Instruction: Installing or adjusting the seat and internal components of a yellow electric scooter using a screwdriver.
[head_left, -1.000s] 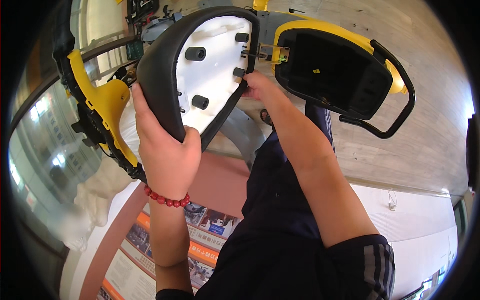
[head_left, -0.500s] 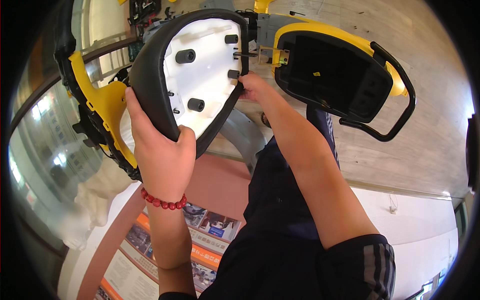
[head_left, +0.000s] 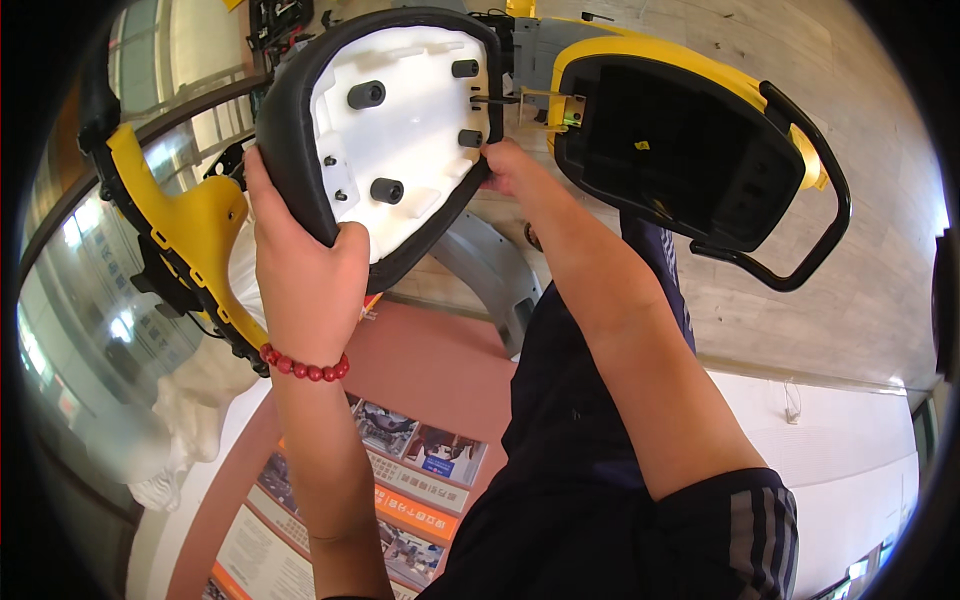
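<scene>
A black padded scooter seat (head_left: 412, 135) is tipped up in front of me, its white plastic underside facing me with several black rubber stops and two small bolts. My left hand (head_left: 305, 255) grips the seat's left edge, thumb over the lower rim and fingers along the padded side. At the opposite rim, my right hand (head_left: 508, 168) holds the seat near its hinge bracket, with its fingers partly hidden behind it. The hinge bracket (head_left: 540, 105) joins the seat to the yellow scooter body (head_left: 680, 62), where a black storage tray (head_left: 660, 150) lies open.
A black grab rail (head_left: 835, 225) curves round the scooter's rear at right. To the left stands the yellow front section (head_left: 190, 225), near a glass wall. Below the seat are a grey curved panel (head_left: 490, 265) and a printed poster board (head_left: 410, 490). Tools (head_left: 278, 30) lie at the far left.
The seat has turned slightly, showing more of its white underside. My left hand has shifted a little up and left with it; my right hand keeps its hold.
</scene>
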